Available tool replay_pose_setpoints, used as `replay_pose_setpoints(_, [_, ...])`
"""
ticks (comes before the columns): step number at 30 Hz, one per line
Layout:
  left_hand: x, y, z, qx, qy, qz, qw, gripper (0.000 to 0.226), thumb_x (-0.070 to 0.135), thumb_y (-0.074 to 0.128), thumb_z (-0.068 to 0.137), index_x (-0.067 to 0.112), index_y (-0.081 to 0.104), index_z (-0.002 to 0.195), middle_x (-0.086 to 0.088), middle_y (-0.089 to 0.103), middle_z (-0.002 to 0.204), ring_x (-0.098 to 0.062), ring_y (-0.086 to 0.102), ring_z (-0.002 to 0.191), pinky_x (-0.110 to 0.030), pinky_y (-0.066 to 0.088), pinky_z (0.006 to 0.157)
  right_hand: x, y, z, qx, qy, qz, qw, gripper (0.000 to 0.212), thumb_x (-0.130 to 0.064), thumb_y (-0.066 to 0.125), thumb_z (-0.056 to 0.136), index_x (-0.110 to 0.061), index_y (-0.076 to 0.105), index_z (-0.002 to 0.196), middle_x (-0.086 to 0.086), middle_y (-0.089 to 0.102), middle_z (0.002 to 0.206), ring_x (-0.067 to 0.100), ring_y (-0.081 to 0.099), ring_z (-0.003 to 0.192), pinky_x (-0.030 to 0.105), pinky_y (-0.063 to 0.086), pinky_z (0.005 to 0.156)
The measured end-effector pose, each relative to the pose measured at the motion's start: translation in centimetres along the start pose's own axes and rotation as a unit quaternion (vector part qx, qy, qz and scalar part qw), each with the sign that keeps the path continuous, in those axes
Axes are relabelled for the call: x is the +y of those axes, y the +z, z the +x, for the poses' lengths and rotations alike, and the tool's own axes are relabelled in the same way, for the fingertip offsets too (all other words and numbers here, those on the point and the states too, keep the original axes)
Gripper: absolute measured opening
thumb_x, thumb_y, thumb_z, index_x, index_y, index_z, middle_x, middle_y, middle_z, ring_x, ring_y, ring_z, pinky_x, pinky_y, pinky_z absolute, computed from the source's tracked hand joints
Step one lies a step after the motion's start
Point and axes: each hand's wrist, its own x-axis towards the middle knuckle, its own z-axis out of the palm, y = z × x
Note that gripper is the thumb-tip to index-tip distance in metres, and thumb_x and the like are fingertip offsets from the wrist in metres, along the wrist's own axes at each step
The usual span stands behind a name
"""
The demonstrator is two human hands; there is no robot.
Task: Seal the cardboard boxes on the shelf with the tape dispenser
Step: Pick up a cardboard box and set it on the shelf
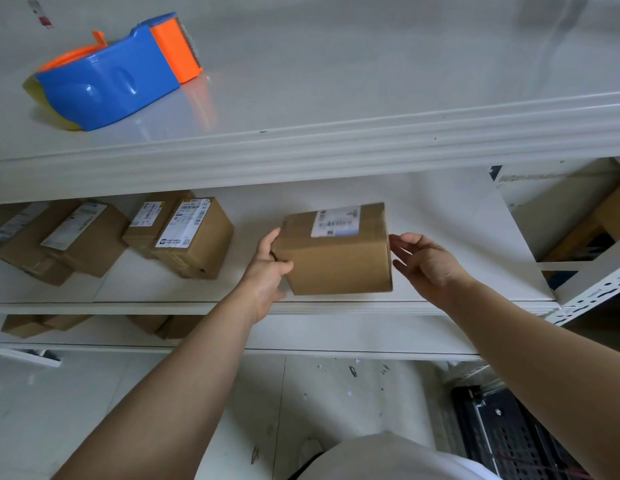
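— At centre frame, on the middle shelf, what was the person handling?
— One cardboard box with a white label on its top, near the shelf's front edge. The left hand gripped its left side, with the thumb curled over the front face and the fingers out of sight behind the corner.
— And the right hand?
— It held nothing. Its fingers were relaxed and slightly spread, with the fingertips right at the box's right edge. I could not tell whether they touched the cardboard.
— Where was the tape dispenser?
— In the upper left of the frame, lying on the top shelf. It was blue with orange parts and well apart from both hands.
— Any other boxes?
— Several labelled boxes sat toward the left of the middle shelf, and plain ones stood on the shelf below, at lower left. A black perforated crate showed at lower right.
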Motion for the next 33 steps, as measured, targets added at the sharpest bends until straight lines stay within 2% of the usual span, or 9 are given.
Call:
replay_pose_setpoints(4, [-0.1, 0.9, 0.0, 0.008, 0.03, 0.02, 0.999, 0.064, -0.002, 0.045, 0.095, 0.045, 0.034, 0.136, 0.009, 0.051, 0.133, -0.013, 0.052, 0.107, -0.054, 0.041, 0.1, 0.1, 0.4, -0.1, -0.008, 0.008, -0.026, 1.0, 0.047, 0.023, 0.03, 0.076, -0.014, 0.058, 0.084, 0.003, 0.066, 0.092, 0.02, 0.06, 0.089, 0.032, 0.044, 0.084])
replay_pose_setpoints(7, [-0.1, 1.0, 0.1, 0.007, 0.032, 0.013, 0.999, 0.063, -0.004, 0.045, 0.093, 0.049, 0.037, 0.126, 0.011, 0.05, 0.133, -0.014, 0.052, 0.108, -0.054, 0.041, 0.1, 0.3, 0.5, 0.0, -0.008, 0.009, -0.026, 1.0, 0.046, 0.024, 0.034, 0.078, -0.015, 0.057, 0.086, 0.002, 0.065, 0.093, 0.02, 0.059, 0.086, 0.031, 0.046, 0.082])
replay_pose_setpoints(11, [0.1, 0.6, 0.4, 0.013, 0.015, -0.031, 0.999, 0.056, -0.002, 0.048, 0.09, 0.043, 0.043, 0.122, 0.015, 0.054, 0.122, -0.014, 0.055, 0.106, -0.048, 0.044, 0.092, 0.2, 0.3, -0.2, -0.011, 0.005, -0.053, 0.999, 0.046, 0.018, 0.051, 0.081, -0.021, 0.058, 0.105, -0.002, 0.061, 0.1, 0.015, 0.06, 0.087, 0.038, 0.043, 0.098])
replay_pose_setpoints(14, [0.0, 0.1, 0.7, 0.03, -0.022, -0.108, 0.993, 0.035, 0.018, 0.06, 0.089, 0.038, 0.05, 0.116, 0.006, 0.061, 0.12, -0.023, 0.061, 0.108, -0.044, 0.05, 0.084, -0.4, 0.7, -0.4, -0.03, 0.0, -0.123, 0.992, 0.066, -0.004, 0.07, 0.082, -0.034, 0.045, 0.135, -0.005, 0.053, 0.119, 0.011, 0.054, 0.11, 0.04, 0.034, 0.107])
replay_pose_setpoints(17, [-0.6, 0.1, 1.1, 0.059, -0.042, -0.12, 0.99, 0.035, 0.026, 0.06, 0.093, 0.033, 0.048, 0.125, 0.002, 0.055, 0.131, -0.027, 0.055, 0.118, -0.056, 0.043, 0.099, -0.7, 1.7, -0.7, -0.085, 0.036, -0.162, 0.982, 0.106, -0.032, 0.085, 0.061, -0.04, 0.026, 0.148, -0.004, 0.043, 0.141, 0.016, 0.046, 0.128, 0.047, 0.038, 0.104])
replay_pose_setpoints(19, [-0.6, 0.4, 1.2, 0.083, -0.046, -0.098, 0.991, 0.033, 0.028, 0.051, 0.098, 0.031, 0.047, 0.131, 0.004, 0.051, 0.133, -0.021, 0.049, 0.119, -0.057, 0.042, 0.101, -0.8, 2.5, -0.9, -0.14, 0.041, -0.175, 0.974, 0.095, -0.032, 0.08, 0.065, -0.035, 0.033, 0.147, -0.004, 0.053, 0.138, 0.016, 0.054, 0.121, 0.04, 0.048, 0.094])
replay_pose_setpoints(24, [0.6, 0.2, 1.3, 0.131, -0.052, -0.091, 0.986, 0.022, 0.027, 0.043, 0.101, 0.023, 0.059, 0.116, 0.002, 0.062, 0.107, -0.007, 0.056, 0.082, -0.037, 0.052, 0.08, -1.9, 3.3, -1.2, -0.165, 0.021, -0.151, 0.974, 0.037, -0.018, 0.052, 0.098, -0.025, 0.053, 0.133, -0.006, 0.069, 0.104, 0.017, 0.065, 0.096, 0.037, 0.056, 0.084])
replay_pose_setpoints(29, [0.5, 0.2, 1.3, 0.113, -0.061, -0.069, 0.989, 0.024, 0.027, 0.045, 0.097, 0.021, 0.063, 0.111, -0.002, 0.067, 0.107, -0.014, 0.059, 0.089, -0.035, 0.052, 0.077, -2.3, 3.9, -1.7, -0.181, -0.002, -0.185, 0.966, 0.029, -0.017, 0.052, 0.098, -0.015, 0.061, 0.125, 0.001, 0.069, 0.11, 0.016, 0.066, 0.103, 0.034, 0.057, 0.082])
replay_pose_setpoints(33, [0.6, 0.2, 1.0, 0.093, -0.121, 0.155, 0.976, 0.03, 0.027, 0.047, 0.093, 0.019, 0.059, 0.12, -0.004, 0.055, 0.124, -0.025, 0.049, 0.108, -0.043, 0.051, 0.089, -2.6, 5.1, -1.3, -0.062, -0.074, -0.178, 0.979, 0.03, -0.017, 0.069, 0.087, -0.014, 0.058, 0.115, 0.006, 0.065, 0.112, 0.021, 0.067, 0.099, 0.03, 0.057, 0.074])
